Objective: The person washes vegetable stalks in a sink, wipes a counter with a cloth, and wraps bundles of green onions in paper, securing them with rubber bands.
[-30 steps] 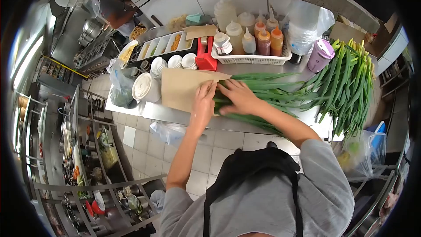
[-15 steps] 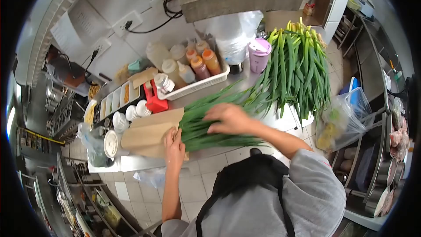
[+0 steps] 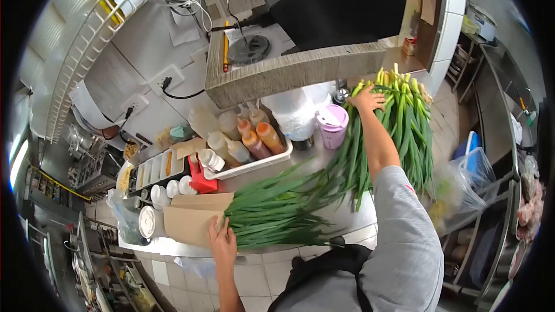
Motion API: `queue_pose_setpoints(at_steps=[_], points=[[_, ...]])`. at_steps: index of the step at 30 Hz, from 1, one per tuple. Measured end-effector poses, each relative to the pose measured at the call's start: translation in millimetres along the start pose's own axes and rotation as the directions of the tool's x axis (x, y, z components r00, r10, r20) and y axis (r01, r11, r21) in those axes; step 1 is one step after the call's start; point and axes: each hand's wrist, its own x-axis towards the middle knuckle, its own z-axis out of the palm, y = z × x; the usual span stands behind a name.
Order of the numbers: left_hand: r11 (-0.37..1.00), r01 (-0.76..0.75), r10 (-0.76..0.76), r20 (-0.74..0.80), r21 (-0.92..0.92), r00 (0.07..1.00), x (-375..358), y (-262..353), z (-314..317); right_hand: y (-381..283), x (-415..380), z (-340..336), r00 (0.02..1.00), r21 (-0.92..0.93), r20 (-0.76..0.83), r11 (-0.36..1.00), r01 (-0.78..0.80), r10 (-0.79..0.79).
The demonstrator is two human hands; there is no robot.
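Observation:
A bundle of long green onions [image 3: 277, 211] lies across the steel counter [image 3: 324, 164], its cut ends on a sheet of brown paper [image 3: 188, 222]. My left hand [image 3: 222, 240] rests flat on the paper's edge, touching the bundle's ends. My right hand [image 3: 367, 99] is stretched far out and lies on the root end of a second, larger heap of green onions [image 3: 404, 127] at the counter's right end. Whether it grips any stalks I cannot tell.
A white basket of sauce squeeze bottles [image 3: 245, 144], a red holder [image 3: 200, 180], a pink lidded cup [image 3: 333, 126], small white bowls [image 3: 170, 188] and a tray of condiments [image 3: 150, 167] line the back. A clear plastic bag [image 3: 457, 193] hangs at right. A concrete shelf [image 3: 289, 72] overhangs.
My right hand left the near bundle and reached out to the far heap of green onions. My left hand stayed at the paper. The view tilted upward.

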Motion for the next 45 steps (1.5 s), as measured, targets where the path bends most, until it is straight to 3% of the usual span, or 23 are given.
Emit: queue_pose_setpoints(at_steps=[2, 5, 8, 12, 15, 19, 20, 23, 25, 27, 30, 32, 34, 36, 37, 39, 40, 41, 42, 44, 45], points=[[1.000, -0.001, 0.001, -0.006, 0.014, 1.000, -3.3, -0.4, -1.1, -8.1, 5.5, 18.3, 0.994, -0.118, -0.110, 0.993, -0.022, 0.009], [0.997, 0.058, -0.057, -0.012, 0.044, 0.998, -17.4, 6.8, -2.5, -5.1, 16.7, 40.3, 0.975, -0.103, -0.193, 0.991, 0.086, -0.105], [0.992, 0.122, -0.122, 0.005, 0.012, 0.992, -20.5, 8.1, -2.3, -7.4, 17.8, 45.5, 0.954, -0.037, -0.293, 0.998, 0.059, -0.068], [0.995, 0.064, -0.061, -0.036, 0.081, 0.997, -18.4, -3.1, 1.5, -7.1, 17.7, 37.4, 0.963, -0.104, -0.251, 0.992, 0.075, -0.099], [0.995, 0.049, -0.044, -0.053, 0.090, 0.998, -16.5, 0.2, -4.2, 5.6, 34.3, 12.3, 0.963, 0.261, -0.252, 0.952, 0.162, -0.094], [0.999, 0.041, -0.039, -0.109, 0.021, 0.993, -10.6, 6.0, -11.4, 52.4, 39.6, -50.4, 0.976, 0.458, -0.123, 0.862, 0.219, -0.182], [0.999, 0.032, -0.031, -0.110, 0.008, 0.993, -6.8, 11.2, -11.6, 63.6, 37.7, -61.8, 0.949, 0.514, -0.177, 0.798, 0.314, -0.260], [0.996, 0.012, -0.024, -0.146, -0.086, 0.989, 8.5, 32.2, -7.7, 86.6, 16.0, -82.1, 0.914, 0.683, -0.308, 0.608, 0.405, -0.263], [0.947, -0.133, 0.124, -0.048, -0.293, 0.991, 24.9, 61.9, 4.3, 99.6, -0.4, -93.6, 0.897, 0.783, -0.333, 0.445, 0.434, -0.289], [0.857, -0.214, 0.271, 0.056, -0.469, 0.961, 44.4, 107.5, 15.4, 119.1, -11.3, -100.0, 0.869, 0.802, -0.343, 0.370, 0.468, -0.356], [0.649, -0.224, 0.473, 0.154, -0.727, 0.868, 80.9, 175.3, 47.9, 151.0, -41.6, -108.1, 0.851, 0.865, -0.359, 0.206, 0.458, -0.384], [0.493, -0.149, 0.548, 0.173, -0.857, 0.818, 109.8, 226.1, 70.8, 173.5, -75.0, -121.2, 0.819, 0.887, -0.355, 0.112, 0.447, -0.451], [0.308, 0.003, 0.565, 0.185, -0.951, 0.804, 138.3, 271.5, 106.8, 194.8, -83.7, -113.4, 0.754, 0.850, -0.451, 0.027, 0.526, -0.478], [0.144, 0.152, 0.560, 0.207, -0.978, 0.802, 164.8, 321.2, 130.1, 215.2, -104.7, -115.0, 0.698, 0.778, -0.524, 0.062, 0.626, -0.488], [0.138, 0.179, 0.524, 0.225, -0.974, 0.821, 171.8, 347.2, 126.8, 223.2, -115.3, -114.4, 0.647, 0.709, -0.585, 0.078, 0.700, -0.490], [0.046, 0.337, 0.586, 0.299, -0.940, 0.753, 183.5, 383.2, 116.0, 235.4, -138.7, -118.4, 0.586, 0.621, -0.630, 0.122, 0.774, -0.510], [0.024, 0.423, 0.626, 0.343, -0.906, 0.700, 187.1, 396.6, 113.6, 240.7, -152.6, -123.1, 0.586, 0.610, -0.616, 0.151, 0.778, -0.526], [0.002, 0.556, 0.734, 0.378, -0.831, 0.564, 190.2, 404.0, 109.6, 244.3, -163.9, -126.3, 0.572, 0.591, -0.623, 0.158, 0.791, -0.534], [-0.018, 0.467, 0.702, 0.321, -0.884, 0.636, 181.5, 413.3, 102.6, 248.1, -172.9, -128.7, 0.609, 0.624, -0.576, 0.188, 0.759, -0.545], [0.015, 0.535, 0.772, 0.350, -0.845, 0.530, 177.1, 421.3, 106.5, 255.7, -174.1, -124.8, 0.586, 0.551, -0.606, 0.248, 0.797, -0.537], [0.034, 0.497, 0.767, 0.341, -0.867, 0.543, 170.1, 426.1, 110.7, 258.9, -169.7, -120.1, 0.550, 0.471, -0.618, 0.296, 0.831, -0.561]])
